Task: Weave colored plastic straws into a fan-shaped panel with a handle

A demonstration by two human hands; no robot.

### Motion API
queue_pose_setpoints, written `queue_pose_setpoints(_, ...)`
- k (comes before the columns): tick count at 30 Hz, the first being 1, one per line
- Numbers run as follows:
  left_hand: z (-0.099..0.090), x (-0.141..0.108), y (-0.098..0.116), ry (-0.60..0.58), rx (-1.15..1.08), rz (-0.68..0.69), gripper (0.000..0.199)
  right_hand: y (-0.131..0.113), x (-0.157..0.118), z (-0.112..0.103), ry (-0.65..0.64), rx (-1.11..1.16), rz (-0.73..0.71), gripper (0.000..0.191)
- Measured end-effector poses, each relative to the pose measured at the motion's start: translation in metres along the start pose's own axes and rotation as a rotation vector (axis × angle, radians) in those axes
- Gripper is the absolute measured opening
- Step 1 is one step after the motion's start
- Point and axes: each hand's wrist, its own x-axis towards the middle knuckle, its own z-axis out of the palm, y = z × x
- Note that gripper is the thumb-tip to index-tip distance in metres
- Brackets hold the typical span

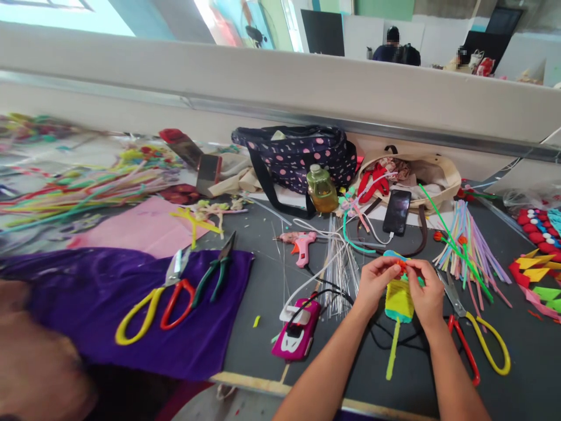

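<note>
My left hand [376, 282] and my right hand [425, 292] meet over the table, fingertips pinched together on a small orange-red piece [400, 265]; its exact kind is too small to tell. Just below and behind the fingers is a fuzzy yellow and teal craft piece [400, 301] with a yellow-green stem [392, 351] pointing toward me. Its upper part is partly hidden by the hands. Close to my right wrist lie scissors [458, 307] with red and yellow handles. A pink glue gun [301, 244] rests to the left of the hands.
A magenta power strip [298, 330] with cables lies near the front edge. Behind stand a bottle [322, 190], a patterned bag [302, 155] and a phone [397, 211]. Pipe cleaners [471, 251] lie right. Pliers [214, 272] and scissors [160, 298] are on purple cloth; a person's blurred arm [39, 356] is left.
</note>
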Motion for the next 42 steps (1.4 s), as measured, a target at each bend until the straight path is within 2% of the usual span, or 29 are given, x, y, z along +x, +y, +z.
queue_pose_setpoints(4,0.000,0.000,0.002,-0.004,-0.019,-0.001,0.027,0.008,0.001,-0.002,-0.031,0.203,0.223,0.019)
queue_pose_setpoints(7,-0.001,0.001,0.002,-0.022,-0.027,-0.004,0.027,0.009,0.004,-0.005,-0.069,0.269,0.309,0.022)
queue_pose_setpoints(12,-0.005,0.004,-0.001,-0.043,-0.036,-0.022,0.026,0.002,0.010,-0.009,-0.115,0.328,0.331,0.020)
queue_pose_setpoints(25,-0.007,0.005,-0.003,-0.027,-0.105,-0.107,0.029,0.002,0.009,-0.009,-0.088,0.345,0.414,0.027)
queue_pose_setpoints(42,-0.007,0.006,-0.007,0.005,-0.062,-0.107,0.028,0.008,0.008,-0.004,-0.046,0.343,0.437,0.032)
